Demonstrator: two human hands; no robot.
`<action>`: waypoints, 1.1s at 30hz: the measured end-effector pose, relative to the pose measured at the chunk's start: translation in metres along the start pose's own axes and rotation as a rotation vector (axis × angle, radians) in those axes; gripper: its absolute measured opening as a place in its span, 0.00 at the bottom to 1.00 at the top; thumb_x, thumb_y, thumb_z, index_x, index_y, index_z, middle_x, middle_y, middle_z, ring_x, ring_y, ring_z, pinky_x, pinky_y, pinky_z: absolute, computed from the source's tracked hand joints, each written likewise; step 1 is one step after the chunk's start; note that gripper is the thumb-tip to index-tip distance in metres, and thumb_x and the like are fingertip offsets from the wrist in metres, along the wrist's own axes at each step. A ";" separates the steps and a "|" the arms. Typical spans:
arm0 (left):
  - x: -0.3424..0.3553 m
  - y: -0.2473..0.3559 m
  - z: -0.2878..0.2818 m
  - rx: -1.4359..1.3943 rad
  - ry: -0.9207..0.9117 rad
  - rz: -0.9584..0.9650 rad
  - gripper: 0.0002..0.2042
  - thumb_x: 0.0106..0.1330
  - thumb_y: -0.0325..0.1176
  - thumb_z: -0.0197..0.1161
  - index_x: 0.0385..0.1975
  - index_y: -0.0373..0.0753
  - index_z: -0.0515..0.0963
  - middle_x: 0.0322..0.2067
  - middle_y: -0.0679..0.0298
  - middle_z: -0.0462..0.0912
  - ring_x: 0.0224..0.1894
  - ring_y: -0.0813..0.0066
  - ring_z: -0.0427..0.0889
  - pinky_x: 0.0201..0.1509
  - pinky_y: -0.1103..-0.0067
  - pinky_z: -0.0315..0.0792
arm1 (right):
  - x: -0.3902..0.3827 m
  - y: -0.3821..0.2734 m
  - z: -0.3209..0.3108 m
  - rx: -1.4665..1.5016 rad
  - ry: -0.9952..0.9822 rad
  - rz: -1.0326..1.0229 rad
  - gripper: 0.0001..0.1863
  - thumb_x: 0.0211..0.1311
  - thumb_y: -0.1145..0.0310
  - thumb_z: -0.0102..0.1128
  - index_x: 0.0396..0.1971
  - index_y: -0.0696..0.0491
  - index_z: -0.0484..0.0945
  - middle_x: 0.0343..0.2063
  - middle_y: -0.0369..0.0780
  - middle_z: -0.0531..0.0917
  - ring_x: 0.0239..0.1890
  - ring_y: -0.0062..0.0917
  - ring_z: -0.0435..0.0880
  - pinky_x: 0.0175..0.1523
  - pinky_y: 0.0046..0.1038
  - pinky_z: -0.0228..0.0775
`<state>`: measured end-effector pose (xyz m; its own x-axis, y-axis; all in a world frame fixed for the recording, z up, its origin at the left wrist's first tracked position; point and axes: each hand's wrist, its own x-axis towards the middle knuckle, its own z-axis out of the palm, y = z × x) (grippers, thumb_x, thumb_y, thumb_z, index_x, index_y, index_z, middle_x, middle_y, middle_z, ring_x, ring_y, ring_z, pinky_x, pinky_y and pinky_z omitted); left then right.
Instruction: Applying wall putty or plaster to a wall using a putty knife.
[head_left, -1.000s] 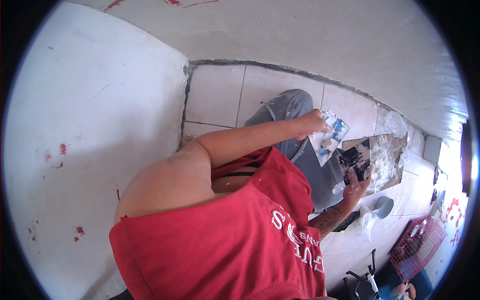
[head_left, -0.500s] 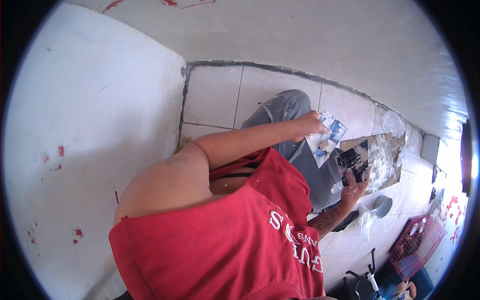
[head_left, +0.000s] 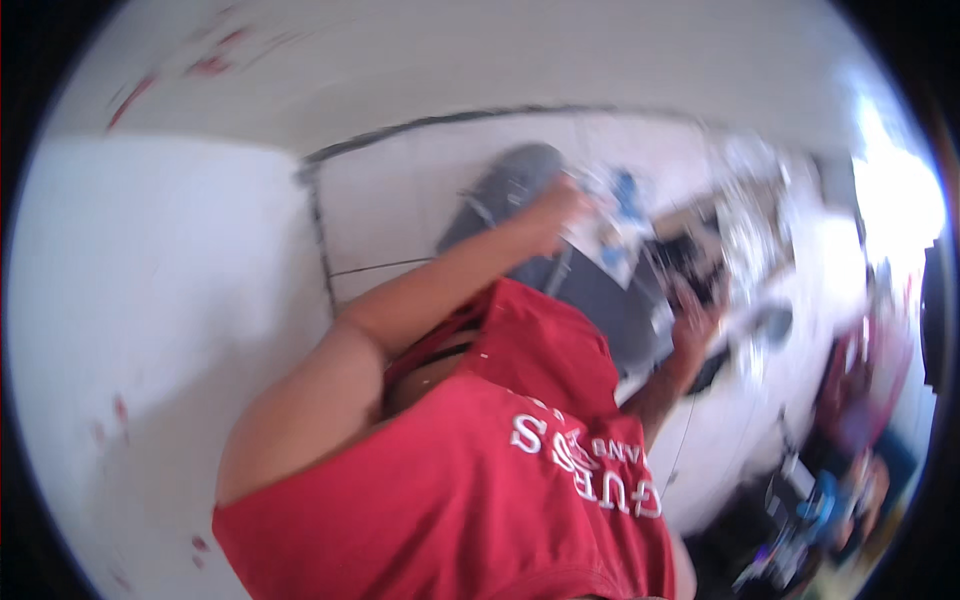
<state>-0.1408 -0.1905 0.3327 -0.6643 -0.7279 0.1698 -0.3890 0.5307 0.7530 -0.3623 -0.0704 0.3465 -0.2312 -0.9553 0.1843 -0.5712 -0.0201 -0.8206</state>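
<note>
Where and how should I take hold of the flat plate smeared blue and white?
Probably by its left edge, coming from the left side, where the left hand holds it. The flat plate extends rightward from there, its visible face smeared, and the dark plate in the right hand crowds its lower right. Blur hides exact finger placement.

The left hand (head_left: 560, 208) holds a blue-smeared plate (head_left: 617, 232), the right hand (head_left: 695, 318) a dark-smeared board (head_left: 685, 256).

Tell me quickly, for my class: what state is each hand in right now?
Left hand: closed, holding a flat blue-and-white smeared plate.
Right hand: holding a dark smeared plate; blur hides the exact finger positions.
</note>
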 end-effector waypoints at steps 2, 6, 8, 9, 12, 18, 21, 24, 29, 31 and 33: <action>0.009 0.004 0.004 -0.867 0.115 -0.451 0.13 0.45 0.24 0.55 0.33 0.35 0.70 0.25 0.60 0.73 0.25 0.70 0.73 0.28 0.77 0.69 | 0.000 -0.006 0.005 0.132 0.174 0.147 0.25 0.42 0.83 0.50 0.45 0.62 0.60 0.39 0.45 0.71 0.41 0.28 0.71 0.47 0.26 0.63; 0.031 0.022 0.000 -1.445 0.334 -0.678 0.11 0.52 0.24 0.53 0.35 0.31 0.67 0.29 0.62 0.73 0.28 0.77 0.75 0.27 0.81 0.71 | 0.008 -0.025 0.023 0.917 0.425 0.219 0.16 0.38 0.87 0.48 0.32 0.60 0.73 0.33 0.44 0.75 0.36 0.29 0.75 0.45 0.29 0.64; 0.036 0.030 -0.008 -1.470 0.390 -0.579 0.10 0.53 0.23 0.52 0.36 0.30 0.66 0.30 0.61 0.73 0.31 0.76 0.74 0.30 0.81 0.71 | 0.008 -0.035 0.026 0.812 0.330 0.132 0.25 0.36 0.87 0.49 0.42 0.62 0.65 0.37 0.44 0.73 0.39 0.30 0.73 0.46 0.29 0.64; 0.028 0.041 -0.003 -1.441 0.379 -0.663 0.10 0.53 0.23 0.52 0.36 0.30 0.66 0.30 0.61 0.73 0.31 0.76 0.74 0.30 0.81 0.71 | 0.005 -0.036 0.028 0.779 0.294 0.102 0.28 0.35 0.88 0.49 0.45 0.62 0.62 0.38 0.45 0.72 0.40 0.30 0.72 0.46 0.29 0.64; 0.030 0.046 -0.004 -1.440 0.409 -0.605 0.10 0.54 0.23 0.51 0.36 0.31 0.66 0.31 0.61 0.73 0.30 0.75 0.74 0.31 0.81 0.71 | 0.002 -0.039 0.031 1.084 0.235 0.086 0.32 0.38 0.86 0.49 0.50 0.62 0.53 0.43 0.43 0.67 0.44 0.29 0.69 0.48 0.28 0.63; 0.031 0.039 -0.010 -1.502 0.479 -0.540 0.09 0.54 0.22 0.51 0.35 0.32 0.67 0.30 0.62 0.73 0.30 0.76 0.74 0.32 0.81 0.71 | 0.008 -0.043 0.018 0.446 0.298 -0.099 0.31 0.41 0.87 0.48 0.51 0.64 0.52 0.44 0.47 0.67 0.45 0.27 0.68 0.46 0.27 0.63; 0.029 0.035 -0.013 -1.282 0.515 -0.554 0.09 0.53 0.21 0.51 0.35 0.32 0.68 0.30 0.62 0.74 0.31 0.76 0.74 0.34 0.80 0.70 | 0.014 -0.063 -0.002 0.216 0.092 -0.014 0.28 0.44 0.86 0.48 0.49 0.64 0.56 0.43 0.47 0.67 0.46 0.26 0.67 0.47 0.25 0.61; 0.029 0.033 -0.008 -1.444 0.572 -0.507 0.10 0.51 0.19 0.52 0.35 0.30 0.69 0.30 0.63 0.74 0.31 0.78 0.73 0.36 0.81 0.68 | 0.019 -0.086 -0.004 -0.003 -0.072 -0.129 0.27 0.37 0.87 0.42 0.45 0.60 0.62 0.41 0.49 0.67 0.44 0.36 0.68 0.48 0.27 0.59; 0.032 0.032 0.006 -1.252 0.610 -0.477 0.08 0.52 0.20 0.51 0.33 0.31 0.67 0.30 0.64 0.73 0.31 0.80 0.71 0.35 0.84 0.66 | 0.026 -0.099 0.012 -0.122 -0.235 0.003 0.30 0.30 0.88 0.39 0.42 0.55 0.66 0.37 0.48 0.68 0.40 0.43 0.68 0.44 0.34 0.61; 0.035 0.033 0.010 -1.270 0.649 -0.434 0.07 0.53 0.20 0.50 0.33 0.31 0.67 0.29 0.64 0.73 0.31 0.81 0.71 0.35 0.84 0.65 | 0.029 -0.096 0.018 -0.127 -0.220 -0.019 0.29 0.30 0.87 0.40 0.42 0.55 0.67 0.37 0.47 0.68 0.38 0.42 0.69 0.43 0.34 0.62; 0.035 0.035 0.012 -1.082 0.637 -0.354 0.06 0.54 0.21 0.49 0.32 0.32 0.66 0.29 0.65 0.72 0.30 0.83 0.69 0.35 0.85 0.64 | 0.030 -0.092 0.025 -0.128 -0.218 -0.035 0.28 0.31 0.87 0.41 0.41 0.55 0.67 0.36 0.47 0.69 0.37 0.42 0.70 0.41 0.34 0.63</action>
<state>-0.1847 -0.1921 0.3575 -0.0991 -0.9904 -0.0968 0.4265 -0.1302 0.8951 -0.2972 -0.1047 0.4136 -0.0426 -0.9960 0.0787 -0.6744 -0.0295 -0.7378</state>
